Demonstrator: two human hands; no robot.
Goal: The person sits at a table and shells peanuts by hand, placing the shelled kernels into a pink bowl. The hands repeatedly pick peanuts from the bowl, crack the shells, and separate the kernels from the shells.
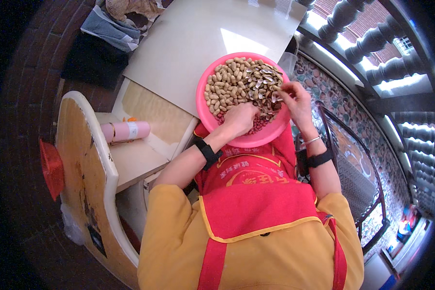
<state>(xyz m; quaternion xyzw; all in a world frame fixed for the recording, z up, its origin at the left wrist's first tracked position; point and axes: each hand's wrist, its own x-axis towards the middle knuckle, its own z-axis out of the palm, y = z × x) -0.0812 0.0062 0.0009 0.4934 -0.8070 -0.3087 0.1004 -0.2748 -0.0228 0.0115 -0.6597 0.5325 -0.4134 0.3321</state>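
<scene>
A round pink plastic basin (202,105) rests at my lap, over the red apron (261,203). Unshelled peanuts (223,85) fill its left and far side; empty peanut shells (264,78) are heaped at the right. Shelled red-skinned peanut kernels (259,125) lie along the near side. My left hand (242,117) reaches over the near rim with its fingers down among kernels and shells; its fingertips are partly hidden. At the right rim, my right hand (295,99) has thumb and fingers close together beside the shell heap, apparently at a piece of shell.
Beyond the basin stands a pale table (166,54). A wooden chair (81,163) is at the left, near a pink cylinder (127,131) on a pale surface. A dark metal-framed chair (355,181) and a balustrade (369,50) are at the right.
</scene>
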